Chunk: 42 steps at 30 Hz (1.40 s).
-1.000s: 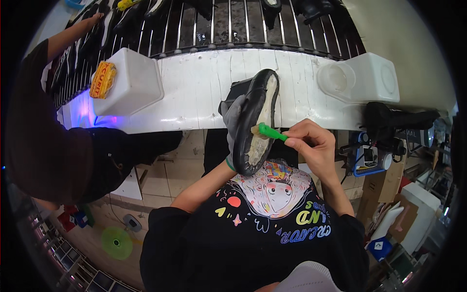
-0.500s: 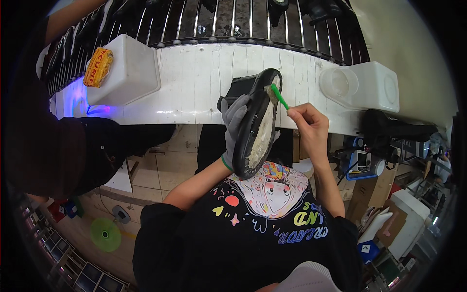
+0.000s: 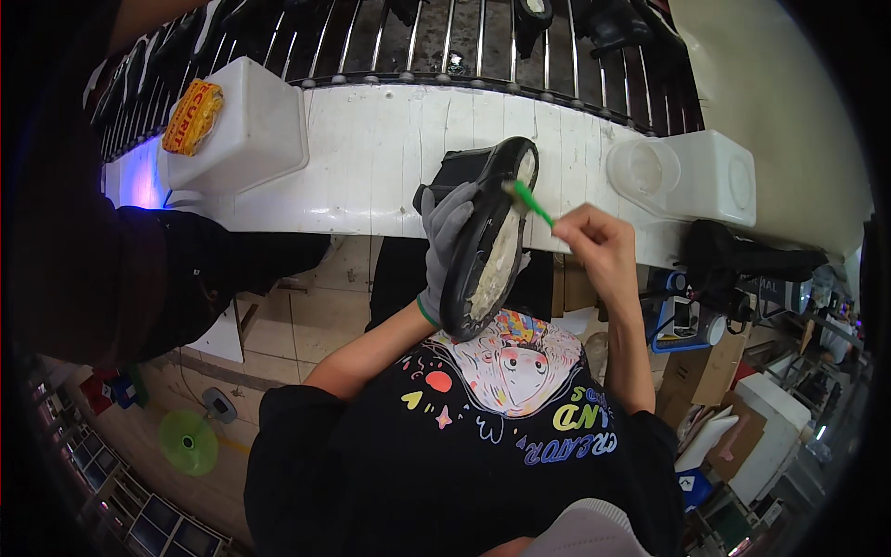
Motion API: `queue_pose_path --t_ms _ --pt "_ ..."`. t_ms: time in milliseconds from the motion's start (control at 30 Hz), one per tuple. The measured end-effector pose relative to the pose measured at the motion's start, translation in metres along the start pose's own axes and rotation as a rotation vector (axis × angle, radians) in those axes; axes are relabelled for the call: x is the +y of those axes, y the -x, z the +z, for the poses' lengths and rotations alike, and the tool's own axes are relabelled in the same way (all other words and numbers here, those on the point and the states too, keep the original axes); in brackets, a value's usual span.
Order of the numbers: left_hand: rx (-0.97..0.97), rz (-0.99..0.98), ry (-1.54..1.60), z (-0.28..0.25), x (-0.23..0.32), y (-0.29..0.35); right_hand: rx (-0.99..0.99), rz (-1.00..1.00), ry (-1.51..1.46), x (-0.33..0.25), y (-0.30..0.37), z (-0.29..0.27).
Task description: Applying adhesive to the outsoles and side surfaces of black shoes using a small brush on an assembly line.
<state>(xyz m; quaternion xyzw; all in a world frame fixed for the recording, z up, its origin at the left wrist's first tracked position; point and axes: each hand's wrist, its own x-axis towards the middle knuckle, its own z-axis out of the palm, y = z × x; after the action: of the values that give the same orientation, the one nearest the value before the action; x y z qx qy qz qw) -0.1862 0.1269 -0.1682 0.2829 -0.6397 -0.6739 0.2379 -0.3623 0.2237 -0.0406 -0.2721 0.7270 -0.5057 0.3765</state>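
Observation:
A black shoe (image 3: 464,269) is held up over the front edge of the white bench, its underside turned toward me. Its bottom shows a pale, rough inner area inside a black rim. My left hand (image 3: 447,232), in a grey glove, is closed around the shoe's side, with part of the fingers hidden behind it. My bare right hand (image 3: 599,249) pinches the end of a green-handled brush (image 3: 533,201). The brush's bristles touch the black rim and the edge of the pale area near the shoe's upper part.
A white bench (image 3: 371,167) runs across, with a roller rack (image 3: 445,46) bearing black shoes behind it. At left stands a white container (image 3: 251,121) with an orange-yellow packet (image 3: 193,118); at right, a clear cup (image 3: 642,167) beside a white container (image 3: 719,176). Another person (image 3: 121,278) is at left.
The brush has moved down along the shoe's bottom, toward me, and my right hand has come slightly down and right with it. My left hand keeps the shoe in nearly the same place.

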Motion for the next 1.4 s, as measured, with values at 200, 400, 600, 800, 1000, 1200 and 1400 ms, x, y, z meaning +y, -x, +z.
queue_pose_path --t_ms 200,400,600,800,1000,1200,1400 --pt "0.012 0.010 -0.005 0.000 0.002 -0.001 0.057 0.067 0.060 0.005 -0.017 0.001" --pt "0.036 0.020 -0.004 0.002 0.005 -0.006 0.191 -0.051 0.117 0.013 -0.041 -0.001" --pt "0.059 0.019 -0.002 0.003 0.004 -0.010 0.040 -0.153 -0.020 -0.006 0.001 0.010" --pt "0.030 0.040 -0.035 -0.004 -0.017 -0.009 -0.070 -0.437 0.208 -0.040 0.023 0.017" --pt "-0.004 0.100 -0.099 -0.007 -0.029 -0.008 -0.205 -0.524 0.277 -0.054 0.033 0.024" --pt "0.015 0.158 -0.114 -0.008 0.000 -0.020 0.038 -0.425 0.300 -0.060 0.018 0.025" --pt "0.087 0.376 -0.244 -0.011 0.047 -0.032 -0.219 -0.594 0.391 -0.064 0.042 0.019"
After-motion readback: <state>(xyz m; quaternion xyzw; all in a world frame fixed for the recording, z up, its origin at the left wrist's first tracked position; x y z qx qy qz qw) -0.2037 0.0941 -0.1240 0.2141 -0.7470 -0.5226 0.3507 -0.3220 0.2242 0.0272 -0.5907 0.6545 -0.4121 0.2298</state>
